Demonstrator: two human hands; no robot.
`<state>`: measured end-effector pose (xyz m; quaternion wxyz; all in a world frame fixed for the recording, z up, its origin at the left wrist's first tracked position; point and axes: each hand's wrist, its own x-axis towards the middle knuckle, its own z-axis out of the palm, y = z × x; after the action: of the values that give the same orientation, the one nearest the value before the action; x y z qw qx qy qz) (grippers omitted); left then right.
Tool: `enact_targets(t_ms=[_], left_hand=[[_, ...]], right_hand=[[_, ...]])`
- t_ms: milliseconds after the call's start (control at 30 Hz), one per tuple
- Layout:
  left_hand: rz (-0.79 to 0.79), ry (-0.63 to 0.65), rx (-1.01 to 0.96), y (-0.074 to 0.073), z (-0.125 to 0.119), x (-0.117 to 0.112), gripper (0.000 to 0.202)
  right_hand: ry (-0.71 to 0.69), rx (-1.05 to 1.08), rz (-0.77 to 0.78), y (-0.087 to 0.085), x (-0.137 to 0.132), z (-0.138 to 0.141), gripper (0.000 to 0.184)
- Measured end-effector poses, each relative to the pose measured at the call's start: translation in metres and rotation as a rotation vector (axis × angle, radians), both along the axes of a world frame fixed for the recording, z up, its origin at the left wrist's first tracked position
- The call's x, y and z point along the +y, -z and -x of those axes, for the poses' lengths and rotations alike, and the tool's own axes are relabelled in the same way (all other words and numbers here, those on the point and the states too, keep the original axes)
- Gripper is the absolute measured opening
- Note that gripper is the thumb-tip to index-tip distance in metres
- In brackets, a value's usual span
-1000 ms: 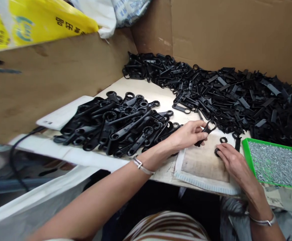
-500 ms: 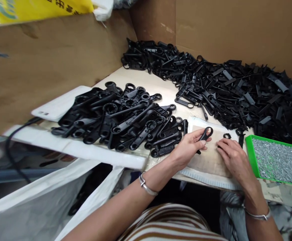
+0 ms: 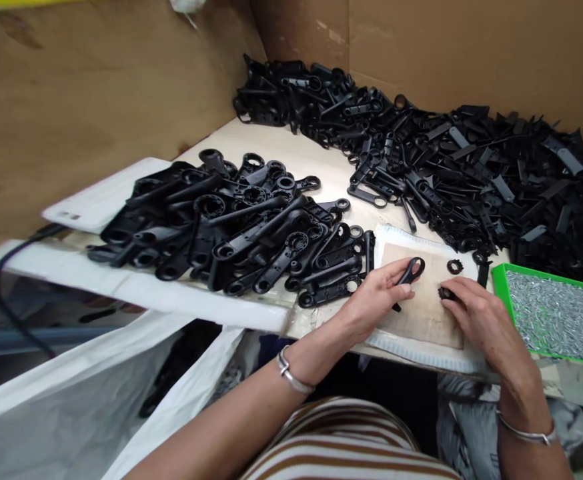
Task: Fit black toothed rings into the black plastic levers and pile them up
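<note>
Here's the left hand (image 3: 379, 293), fingers closed around a black arm (image 3: 408, 275) over the mat (image 3: 416, 325), and the right hand (image 3: 484, 317) pinching a small dark ring (image 3: 444, 293) at its fingertips. The hands are apart, a strip of bare mat showing between them. Watch the arm's long axis: it slants from the near left, where its tail pokes out below the fingers, up to the far right, looped end leading — so that loop sits on the right hand's side of the grip. The pinched ring lies to the right of the loop and slightly closer to the body, not touching it. A loose ring (image 3: 454, 272) lies on the mat just beyond the right fingertips, and the right hand is clearly the nearer one. Left of the left hand spreads a heap (image 3: 251, 237) of similar arms; right of the right hand sits a green tray (image 3: 502, 293) full of screws (image 3: 561, 313).
</note>
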<state>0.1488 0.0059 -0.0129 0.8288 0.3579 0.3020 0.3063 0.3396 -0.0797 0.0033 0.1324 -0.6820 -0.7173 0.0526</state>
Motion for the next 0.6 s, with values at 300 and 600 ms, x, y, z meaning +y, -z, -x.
enact_targets(t_ms=[300,600], left_hand=[[-0.023,0.012,-0.066,0.004,-0.002,-0.007,0.051],[-0.258,0.068,-0.048,-0.001,-0.001,-0.016,0.044]], right_hand=[[0.067,0.442,-0.363,-0.004,0.012,0.033,0.02],[0.087,0.404,-0.389,0.017,0.02,0.039,0.022]])
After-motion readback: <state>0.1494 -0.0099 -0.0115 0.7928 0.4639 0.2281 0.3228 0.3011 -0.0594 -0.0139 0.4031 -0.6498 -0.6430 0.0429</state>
